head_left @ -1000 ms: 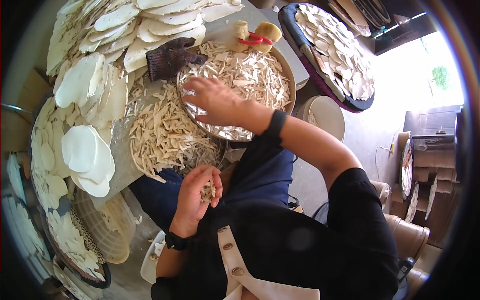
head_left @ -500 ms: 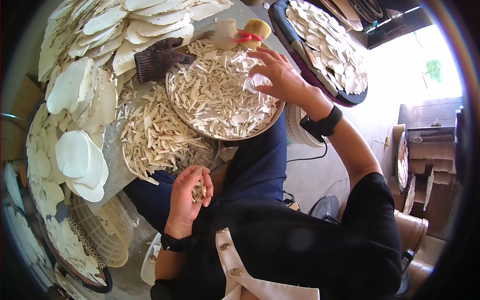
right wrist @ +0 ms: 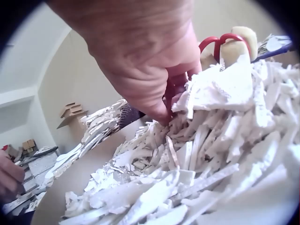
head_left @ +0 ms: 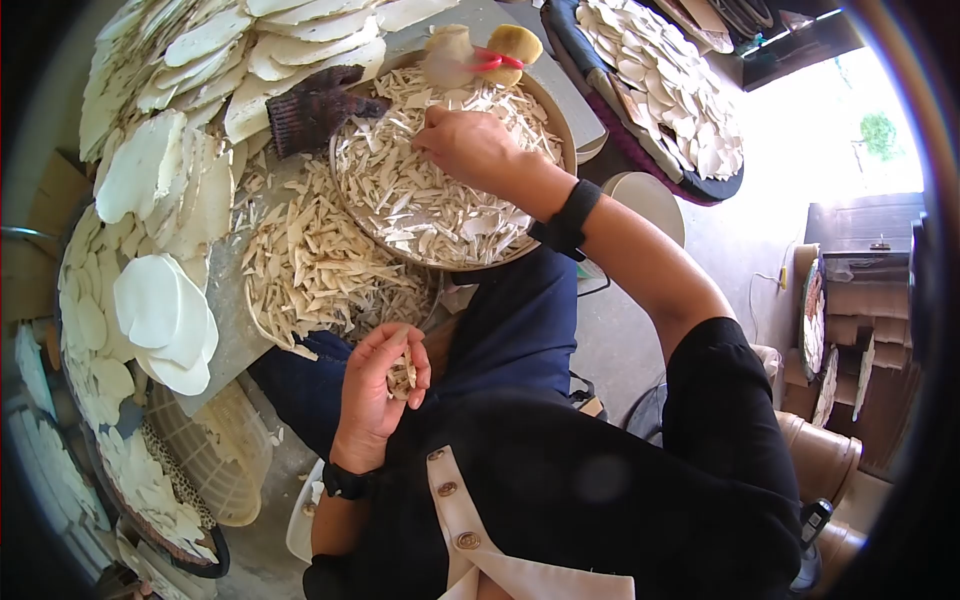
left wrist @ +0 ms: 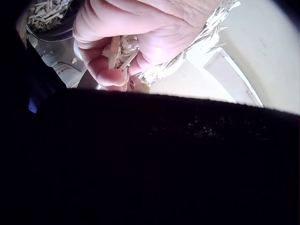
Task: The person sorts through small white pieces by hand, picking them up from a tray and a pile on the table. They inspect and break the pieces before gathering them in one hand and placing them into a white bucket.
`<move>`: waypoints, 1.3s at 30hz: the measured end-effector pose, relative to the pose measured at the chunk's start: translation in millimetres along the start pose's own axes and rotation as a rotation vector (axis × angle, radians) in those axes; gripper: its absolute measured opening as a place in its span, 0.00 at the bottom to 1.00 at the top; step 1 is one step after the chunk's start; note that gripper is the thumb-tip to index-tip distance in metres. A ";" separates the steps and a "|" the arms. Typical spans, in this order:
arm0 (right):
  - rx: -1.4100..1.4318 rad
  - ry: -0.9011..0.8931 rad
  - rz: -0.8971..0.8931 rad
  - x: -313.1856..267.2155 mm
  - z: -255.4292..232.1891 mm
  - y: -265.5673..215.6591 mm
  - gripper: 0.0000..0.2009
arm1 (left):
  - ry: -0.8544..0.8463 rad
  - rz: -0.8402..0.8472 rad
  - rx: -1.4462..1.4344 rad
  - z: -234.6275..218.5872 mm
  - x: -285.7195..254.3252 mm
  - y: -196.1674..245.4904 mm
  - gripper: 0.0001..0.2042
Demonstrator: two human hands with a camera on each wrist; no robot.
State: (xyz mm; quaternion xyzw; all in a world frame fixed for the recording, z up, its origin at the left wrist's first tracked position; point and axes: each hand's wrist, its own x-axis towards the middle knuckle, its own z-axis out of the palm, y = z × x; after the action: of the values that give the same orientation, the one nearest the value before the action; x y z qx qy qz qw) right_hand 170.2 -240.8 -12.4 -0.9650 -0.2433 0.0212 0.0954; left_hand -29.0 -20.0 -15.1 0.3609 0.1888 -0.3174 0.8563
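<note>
Low by the lap, the left hand (head_left: pixel 372 395) curls its fingers and thumb round several pale pieces (head_left: pixel 402 376); the left wrist view shows these pieces (left wrist: pixel 123 50) inside the hand (left wrist: pixel 145 28). Over the round tray (head_left: pixel 572 150) of pale strips (head_left: pixel 420 205), the right hand (head_left: pixel 470 148) points down with curled fingers. In the right wrist view, the hand (right wrist: pixel 145 61) pinches among the strips (right wrist: pixel 197 150), beside a broad white flake (right wrist: pixel 220 91); exactly what lies between the fingertips is partly hidden. Red-handled scissors (head_left: pixel 495 62) lie at the tray's far edge.
A second heap of yellowish strips (head_left: pixel 320 265) adjoins the tray on the near left. A dark knitted glove (head_left: pixel 305 112) touches the tray's left edge. Large pale slices (head_left: pixel 170 310) are stacked at the left. Another slice-covered tray (head_left: pixel 665 90) stands beyond, at the right.
The right hand swept right with spread fingers, then came back left over the tray, and its fingers have closed among the strips. The left hand keeps its pieces, nearly still.
</note>
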 end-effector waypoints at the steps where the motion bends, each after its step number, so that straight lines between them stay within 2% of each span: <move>1: -0.068 -0.042 0.013 3.1 1.8 -1.9 0.08 | -0.001 0.005 0.000 -0.8 -0.6 0.3 0.08; 4: -0.070 -0.058 0.013 4.5 -4.2 -5.6 0.07 | 0.012 0.010 -0.005 -2.9 -0.9 0.6 0.08; 7: 0.011 0.113 -0.039 -5.4 -8.0 -3.6 0.06 | -0.002 0.018 -0.008 -2.6 0.5 2.7 0.08; 13: 0.528 0.088 0.116 -44.9 -27.8 -27.4 0.11 | -0.008 0.042 -0.007 -2.4 6.1 6.9 0.08; 14: 0.578 0.040 0.125 -54.1 -30.0 -36.2 0.12 | -0.017 0.029 -0.015 -1.9 7.1 5.7 0.09; 15: 0.633 0.013 0.117 -63.9 -35.0 -49.6 0.12 | -0.026 0.017 -0.021 -1.6 7.9 5.1 0.09; 16: 0.712 0.003 0.052 -75.0 -32.6 -60.3 0.12 | -0.034 0.007 -0.026 -1.1 9.0 4.7 0.09; 17: 0.697 0.063 -0.098 -87.1 -29.0 -73.1 0.10 | -0.034 -0.017 -0.037 0.5 9.5 4.4 0.10; 18: 0.761 0.008 -0.122 -100.9 -31.2 -87.0 0.09 | -0.033 -0.041 -0.048 2.6 9.0 4.1 0.10; 19: 0.763 0.041 -0.277 -109.6 -27.0 -94.2 0.07 | -0.030 -0.065 -0.058 3.9 8.1 3.9 0.10; 21: 0.681 0.054 -0.316 -116.0 -29.9 -96.6 0.07 | -0.097 -0.107 -0.028 5.5 7.7 5.2 0.11; 24: 0.534 0.094 -0.010 -97.7 -16.4 -48.1 0.05 | -0.167 -0.122 0.010 3.6 7.5 2.9 0.10; 25: 0.430 0.142 0.040 -87.6 -7.0 -24.3 0.04 | -0.188 -0.117 0.021 3.3 7.8 1.7 0.10; 27: 0.224 0.127 0.108 -75.9 0.0 9.6 0.04 | -0.180 -0.113 0.039 4.1 7.1 2.1 0.09; 29: 0.155 0.147 0.097 -70.2 -1.0 23.1 0.05 | -0.163 -0.104 0.046 4.0 5.9 3.4 0.09; 32: 0.167 0.230 0.027 -66.8 -3.1 15.2 0.04 | -0.124 -0.086 0.031 1.8 4.6 4.6 0.08; 35: 0.157 0.104 0.065 -67.7 -2.5 4.0 0.03 | -0.089 -0.072 0.024 1.3 5.7 5.0 0.08; 39: 0.088 0.103 0.030 -71.9 7.5 -6.0 0.04 | -0.078 -0.074 0.027 1.7 5.2 6.6 0.08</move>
State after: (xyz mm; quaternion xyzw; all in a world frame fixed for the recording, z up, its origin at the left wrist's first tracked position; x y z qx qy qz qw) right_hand 103.5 -268.3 -19.0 -0.9632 -0.2225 -0.0162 0.1500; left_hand -20.5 -19.8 -13.5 0.3527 0.1642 -0.3651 0.8458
